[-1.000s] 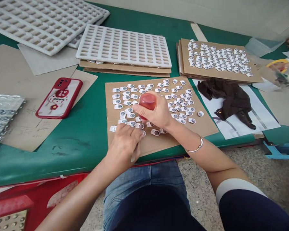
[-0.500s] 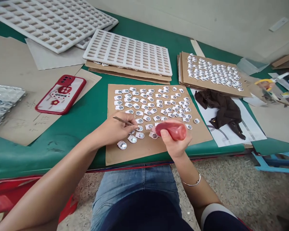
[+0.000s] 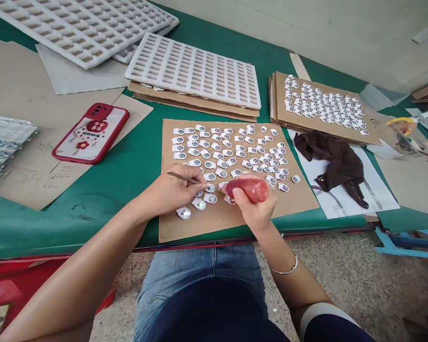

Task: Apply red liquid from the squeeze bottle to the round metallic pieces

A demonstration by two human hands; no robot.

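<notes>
A brown cardboard sheet (image 3: 196, 225) lies on the green table, with several small white tabs bearing round silvery pieces (image 3: 183, 213) spread over it. Over its left part, my left hand (image 3: 174, 190) is closed on a thin metal tool (image 3: 180, 177), probably tweezers; the fingertips are at one of the tabs (image 3: 210, 188). Close by on the right, my right hand (image 3: 258, 211) is wrapped round a red squeeze bottle (image 3: 251, 190). The bottle lies tilted sideways, its nozzle pointing left toward the tabs near my left fingertips. Whether the nozzle touches a tab cannot be made out.
White slotted trays (image 3: 199, 71) stand on cardboard at the back. A red-cased phone (image 3: 92, 134) lies at left. Another cardboard stack with tabs (image 3: 317, 121) is back right, near dark cloth (image 3: 337, 161) on white paper (image 3: 381, 194). A blue stool (image 3: 406, 242) is at right.
The view has shifted slightly. The red bottle in my right hand has moved a little left, closer to my left hand. My left hand keeps its hold on the metal tool.
</notes>
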